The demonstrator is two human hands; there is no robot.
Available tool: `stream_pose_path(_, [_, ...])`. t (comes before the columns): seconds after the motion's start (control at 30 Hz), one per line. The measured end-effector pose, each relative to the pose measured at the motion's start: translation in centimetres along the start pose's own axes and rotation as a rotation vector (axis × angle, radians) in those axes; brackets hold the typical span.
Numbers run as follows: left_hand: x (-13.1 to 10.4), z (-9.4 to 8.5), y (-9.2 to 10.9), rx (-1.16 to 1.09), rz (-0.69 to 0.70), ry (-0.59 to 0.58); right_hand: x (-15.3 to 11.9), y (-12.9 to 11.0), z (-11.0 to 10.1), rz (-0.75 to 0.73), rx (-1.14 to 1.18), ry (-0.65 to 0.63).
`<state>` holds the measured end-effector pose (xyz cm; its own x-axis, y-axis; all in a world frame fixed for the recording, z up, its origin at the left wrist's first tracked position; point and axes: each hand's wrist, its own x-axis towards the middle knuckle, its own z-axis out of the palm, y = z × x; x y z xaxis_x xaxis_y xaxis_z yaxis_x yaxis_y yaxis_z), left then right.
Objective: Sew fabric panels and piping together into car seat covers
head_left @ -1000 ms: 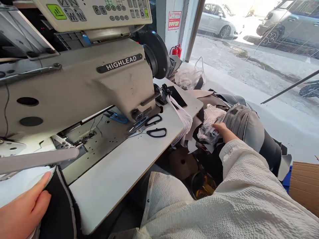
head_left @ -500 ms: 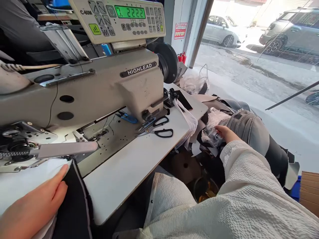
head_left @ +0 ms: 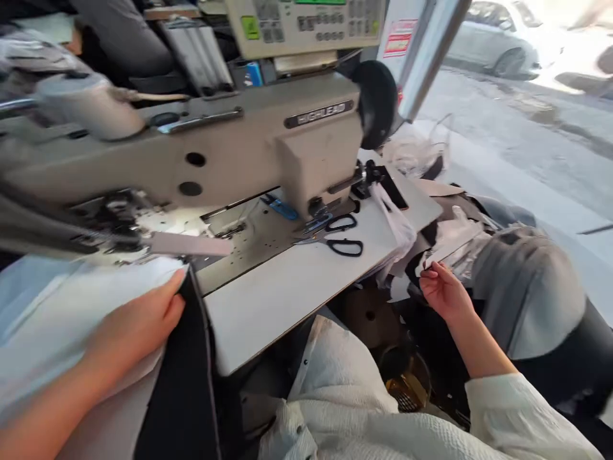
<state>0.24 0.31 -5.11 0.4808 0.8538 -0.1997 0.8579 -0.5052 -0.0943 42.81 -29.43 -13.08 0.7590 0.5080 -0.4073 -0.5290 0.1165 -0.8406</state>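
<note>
Two bare hands are well apart, toward opposite ends of the machine (head_left: 230, 150); the left hand (head_left: 136, 319) is closed over the white sheet (head_left: 108, 281), fingers at its border with the black panel (head_left: 179, 396), both in front of the machine's left end; the right hand (head_left: 447, 294) is beyond its right end, fingertips drawn narrow just beside the plastic bag (head_left: 454, 236), though I cannot tell whether they grip anything; the sheet looks light, limp and apt to slide or crease, the panel probably thicker and stiffer, and neither seems fragile; the border seems the best hold, both layers pinched together; the bag looks thin, slippery and nearly weightless, better taken by a gathered fold; scissors (head_left: 345, 247) lie at the foot of the machine's right end, snips (head_left: 283, 209) under its arm, a grey bundle (head_left: 546, 300) well to its right.
</note>
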Motion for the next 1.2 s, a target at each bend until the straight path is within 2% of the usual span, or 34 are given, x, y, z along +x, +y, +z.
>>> stream_pose_path(0.07, [-1.7, -1.5, 2.1, 0.067, 0.057, -0.048, -2.0, 2.0, 4.0, -0.032, -0.076, -0.183])
stream_pose_path(0.1, [-2.6, -1.9, 2.8, 0.091, 0.059, -0.053, -2.8, 2.6, 6.1, -0.118, -0.216, -0.313])
stream_pose_path(0.13, [-3.6, -2.0, 3.4, 0.077, 0.162, -0.054, -3.4, 3.1, 8.3, -0.261, -0.410, -0.458])
stream_pose_path(0.2, [-5.5, -1.6, 4.0, 0.002, 0.412, -0.056, -4.1, 3.6, 12.8, -0.686, -0.866, -0.770])
stream_pose_path(0.27, [-7.4, -1.0, 4.2, -0.029, 0.579, -0.054, -4.5, 4.2, 17.7, -1.132, -1.208, -1.014])
stream_pose_path(0.3, [-8.3, -0.7, 4.3, -0.029, 0.629, -0.053, -4.8, 4.8, 20.2, -1.306, -1.318, -1.113])
stream_pose_path(0.37, [-9.5, -0.3, 4.4, -0.020, 0.692, -0.043, -5.4, 6.4, 24.7, -1.499, -1.441, -1.244])
stream_pose_path(0.4, [-9.9, -0.2, 4.4, -0.020, 0.713, -0.036, -5.6, 7.5, 26.6, -1.532, -1.467, -1.268])
stream_pose_path(0.47, [-10.0, 0.1, 4.3, -0.025, 0.746, -0.019, -5.7, 9.6, 29.3, -1.516, -1.479, -1.234])
stream_pose_path(0.53, [-9.6, 0.5, 4.0, -0.038, 0.803, 0.008, -5.4, 11.3, 30.4, -1.463, -1.489, -1.181])
stream_pose_path(0.6, [-9.2, 1.0, 3.8, -0.050, 0.848, 0.026, -5.1, 12.3, 30.3, -1.427, -1.476, -1.193])
stream_pose_path(0.73, [-8.7, 1.4, 3.5, -0.079, 0.892, 0.033, -5.1, 12.3, 29.1, -1.447, -1.289, -1.401])
stream_pose_path(0.8, [-8.7, 1.3, 3.4, -0.096, 0.929, 0.047, -5.4, 12.2, 28.8, -1.444, -1.268, -1.442])
stream_pose_path(1.0, [-8.7, 1.2, 2.7, -0.206, 1.012, 0.066, -6.5, 12.8, 29.3, -1.378, -1.387, -1.357])
stream_pose_path(1.1, [-8.8, 0.8, 2.1, -0.369, 1.020, 0.168, -6.7, 13.0, 28.9, -1.408, -1.353, -1.374])
stream_pose_path(1.2, [-8.9, 0.1, 1.6, -0.516, 0.971, 0.304, -6.6, 13.1, 28.4, -1.399, -1.337, -1.427])
